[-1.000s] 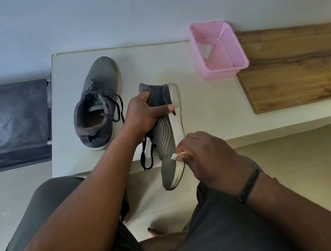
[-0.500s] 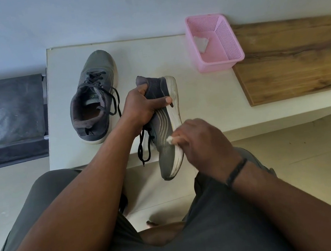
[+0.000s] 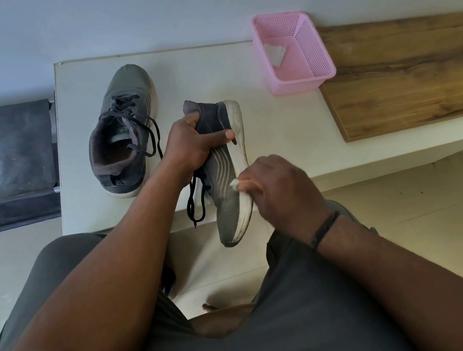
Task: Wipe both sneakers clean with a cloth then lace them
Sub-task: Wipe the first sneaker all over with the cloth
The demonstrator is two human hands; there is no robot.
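Grey sneaker (image 3: pixel 123 131), left item: upright on the white surface (image 3: pixel 271 128), toe away from the person, black laces threaded but loose, ends trailing over its right side. Risk: sits near the working elbow; a wide swing of the left arm could knock it toward the surface's near edge.

Left hand (image 3: pixel 193 148): fingers and thumb curled round the heel end of the held sneaker (image 3: pixel 224 176). That shoe is in the air, on its side, sole edge to the right, toe toward the person, partly past the surface's front edge. Risk: the grip is at one end only; firm rubbing near the toe could twist the shoe loose and drop it to the floor.

Lace (image 3: pixel 195 201): hangs free in a loop below the held shoe. Risk: may snag on fingers, or pull further out of the eyelets, adding to the lacing work.

Right hand (image 3: pixel 282 189): closed round a small white cloth (image 3: pixel 235 183), pressed against the shoe's side by the midsole. Risk: little cloth shows; it may slip from the pinch or smear dirt.

Pink basket (image 3: pixel 319 44), far right: holds a white scrap, well apart from the work.
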